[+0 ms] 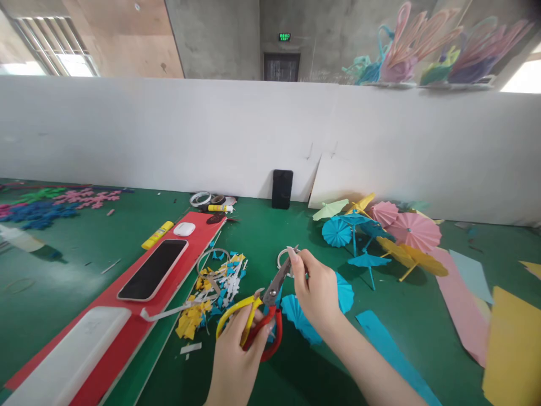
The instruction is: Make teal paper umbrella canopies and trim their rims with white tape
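My left hand [240,338] is closed on scissors [274,287] with grey metal blades pointing up and away. Red handle loops and yellow handles both show in its grasp; whether the yellow ones belong to a second tool I cannot tell. My right hand [316,287] is closed in a pinch at the blade tips, and its fingers hide whatever lies between them. Just behind those fingertips is a pale ring [280,258], partly covered. Under the right hand, blue pleated paper umbrella tops [302,320] rest on the green table [177,372].
Yellow, white and blue paper scraps [220,287] are heaped left of my hands. Beyond them a red board [105,316] carries a phone [153,269] and a white case [76,355]. Small paper umbrellas [414,231] stand at right, near coloured sheets [513,344]. A white partition [190,135] backs the table.
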Available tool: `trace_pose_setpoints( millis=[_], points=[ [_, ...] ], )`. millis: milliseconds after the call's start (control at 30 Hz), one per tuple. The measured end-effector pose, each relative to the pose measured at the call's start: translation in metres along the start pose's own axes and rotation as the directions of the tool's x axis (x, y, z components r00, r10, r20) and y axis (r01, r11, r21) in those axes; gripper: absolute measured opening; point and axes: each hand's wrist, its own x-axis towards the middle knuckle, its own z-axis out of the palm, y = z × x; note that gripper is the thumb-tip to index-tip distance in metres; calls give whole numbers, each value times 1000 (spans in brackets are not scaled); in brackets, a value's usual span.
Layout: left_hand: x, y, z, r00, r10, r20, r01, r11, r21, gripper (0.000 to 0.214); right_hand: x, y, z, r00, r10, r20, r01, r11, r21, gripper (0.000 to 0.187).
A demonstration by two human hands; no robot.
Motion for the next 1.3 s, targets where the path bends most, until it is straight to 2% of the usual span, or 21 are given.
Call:
trace_pose_setpoints(
  millis=[200, 333, 400, 467, 600, 800, 1067, 1300],
  points=[
    [-4, 6, 12, 998, 35, -51, -33, 999, 26, 41, 14, -8, 9, 993, -35, -110, 29, 998, -60, 37],
    [-5, 17, 18, 995, 94, -36, -96, 993, -68, 44, 28, -17, 3, 980, -1, -199, -4, 1000, -26, 36],
    [-2, 27, 16, 991, 113, -73, -119, 990, -79, 43, 32, -21, -2, 969, 30, -245, -28, 1000, 12, 36],
    [2, 39, 11, 983, 145, -109, -151, 988, -43, 42, 34, -24, -7, 959, 63, -277, -47, 997, 62, 37],
    [10, 59, 3, 966, 234, -111, -229, 972, 56, 41, 35, -27, -17, 944, 108, -311, -54, 983, 175, 42],
    [16, 74, 6, 924, 360, -131, -341, 929, 145, 40, 37, -33, -35, 913, 133, -386, -31, 965, 260, 44],
    [17, 86, 12, 941, 330, -73, -318, 938, 139, 41, 36, -33, -55, 912, 102, -398, -30, 983, 183, 39],
    [15, 85, 15, 927, 367, -76, -354, 924, 144, 41, 36, -36, -57, 899, 12, -437, -17, 1000, -8, 35]
  ],
)
